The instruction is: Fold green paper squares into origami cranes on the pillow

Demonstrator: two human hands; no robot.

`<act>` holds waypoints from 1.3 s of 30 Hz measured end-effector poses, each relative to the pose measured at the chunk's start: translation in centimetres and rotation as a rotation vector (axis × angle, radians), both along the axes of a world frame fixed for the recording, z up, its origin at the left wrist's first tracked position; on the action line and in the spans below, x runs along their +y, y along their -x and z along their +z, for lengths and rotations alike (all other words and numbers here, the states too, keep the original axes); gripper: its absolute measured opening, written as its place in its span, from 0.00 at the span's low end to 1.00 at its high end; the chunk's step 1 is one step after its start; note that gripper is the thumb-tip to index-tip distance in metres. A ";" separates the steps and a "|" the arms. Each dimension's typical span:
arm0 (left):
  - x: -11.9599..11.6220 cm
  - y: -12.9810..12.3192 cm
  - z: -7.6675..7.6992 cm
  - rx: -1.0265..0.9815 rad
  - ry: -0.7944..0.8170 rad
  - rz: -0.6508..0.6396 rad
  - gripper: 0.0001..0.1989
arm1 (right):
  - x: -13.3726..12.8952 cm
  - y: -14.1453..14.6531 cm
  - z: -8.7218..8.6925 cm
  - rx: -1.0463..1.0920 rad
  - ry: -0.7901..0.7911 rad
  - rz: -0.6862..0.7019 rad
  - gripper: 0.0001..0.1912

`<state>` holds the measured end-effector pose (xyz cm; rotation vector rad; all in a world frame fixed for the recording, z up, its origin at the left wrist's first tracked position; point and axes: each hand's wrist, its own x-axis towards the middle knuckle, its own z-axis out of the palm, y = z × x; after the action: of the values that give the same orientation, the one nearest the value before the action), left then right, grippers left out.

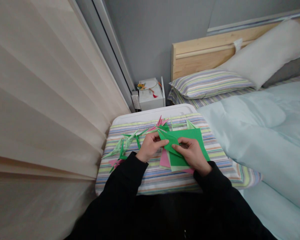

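Green folded origami sheet [168,141] sits between the hands, pinched closed: left grip [150,146] on its left end, right grip [191,153] on its lower edge. Loose pink and green sheets [176,161] lie just under right grip; folded paper pieces [125,141] lie beside left grip, on striped cloth [160,181].

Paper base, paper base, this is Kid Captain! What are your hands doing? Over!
Left hand and right hand pinching folded green paper. Pink sheet underneath. Pointy folded paper pieces beside left hand, not blocking.
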<state>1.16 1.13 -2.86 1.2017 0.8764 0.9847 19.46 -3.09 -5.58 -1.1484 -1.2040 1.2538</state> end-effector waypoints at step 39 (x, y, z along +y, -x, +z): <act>-0.2 -0.1 0.4 0.002 0.048 0.078 0.19 | 0.0 -0.2 0.8 0.028 0.005 -0.032 0.18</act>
<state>1.26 0.97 -2.43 1.1352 0.9490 1.0197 19.66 -3.07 -4.80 -1.1457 -1.1578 1.2461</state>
